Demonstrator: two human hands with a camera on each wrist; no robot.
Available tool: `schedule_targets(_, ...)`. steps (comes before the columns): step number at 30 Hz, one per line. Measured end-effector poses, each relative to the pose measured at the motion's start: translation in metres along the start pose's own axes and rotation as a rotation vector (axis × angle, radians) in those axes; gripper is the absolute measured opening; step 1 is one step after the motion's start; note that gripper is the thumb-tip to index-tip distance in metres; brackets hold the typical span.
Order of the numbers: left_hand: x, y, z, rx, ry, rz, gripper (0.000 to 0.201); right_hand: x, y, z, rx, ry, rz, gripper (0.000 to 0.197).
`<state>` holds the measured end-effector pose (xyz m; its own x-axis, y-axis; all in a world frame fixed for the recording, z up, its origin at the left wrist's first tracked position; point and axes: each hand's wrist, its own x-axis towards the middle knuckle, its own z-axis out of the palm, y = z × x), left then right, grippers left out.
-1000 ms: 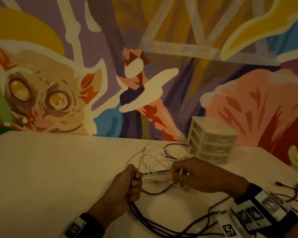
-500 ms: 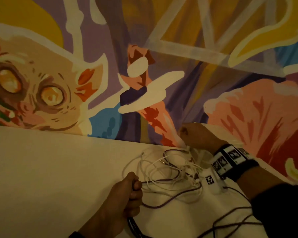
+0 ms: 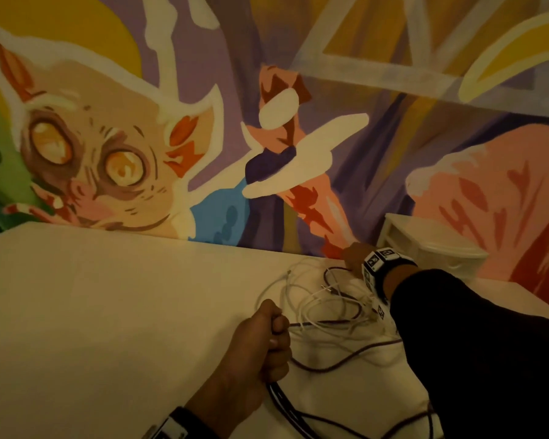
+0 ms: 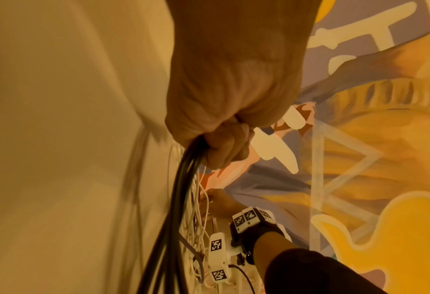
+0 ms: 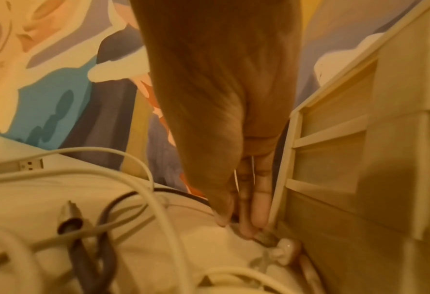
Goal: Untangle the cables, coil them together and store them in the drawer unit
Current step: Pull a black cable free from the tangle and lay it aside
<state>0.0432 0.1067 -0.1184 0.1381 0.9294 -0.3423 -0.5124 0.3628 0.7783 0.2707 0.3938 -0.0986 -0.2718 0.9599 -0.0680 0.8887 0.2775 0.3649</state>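
A tangle of white cables (image 3: 322, 301) and a dark purple cable (image 3: 333, 365) lies on the white table (image 3: 108, 312). My left hand (image 3: 268, 337) is a fist gripping a bundle of black cables (image 4: 176, 208) that hangs below it. My right hand (image 3: 354, 256) reaches across the tangle to the table's far edge, next to the white drawer unit (image 3: 431, 248). In the right wrist view its thumb and fingertips (image 5: 256, 218) point down and pinch a small grey plug (image 5: 266, 238) at the foot of the drawer unit (image 5: 334, 139). The drawers look closed.
A painted mural wall (image 3: 267, 137) rises directly behind the table. A white USB plug (image 5: 30, 165) and a dark jack plug (image 5: 70, 216) lie among the loops. More dark cable (image 3: 393, 429) trails off the near edge under my right sleeve.
My right hand left the middle of the tangle, rose toward the wall, then came down on the table beside the drawer unit. The left hand kept its grip in place.
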Motion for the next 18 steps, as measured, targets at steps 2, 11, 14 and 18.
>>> schedule_targets(2,0.0,0.0,-0.001,-0.002,0.001,0.008,0.042,-0.015,0.001,-0.018,-0.049,0.043,0.002,0.038)
schedule_targets(11,0.007,0.001,-0.007,-0.013,-0.017,0.069,0.04,-0.144,0.01,-0.104,0.817,0.796,0.121,0.012)
schedule_targets(14,0.008,0.001,-0.008,-0.009,-0.022,0.071,0.04,-0.205,0.003,-0.097,1.398,0.919,0.122,0.019)
schedule_targets(18,0.005,0.004,-0.005,0.012,-0.053,0.078,0.039,-0.24,-0.021,-0.065,2.256,0.756,0.018,0.022)
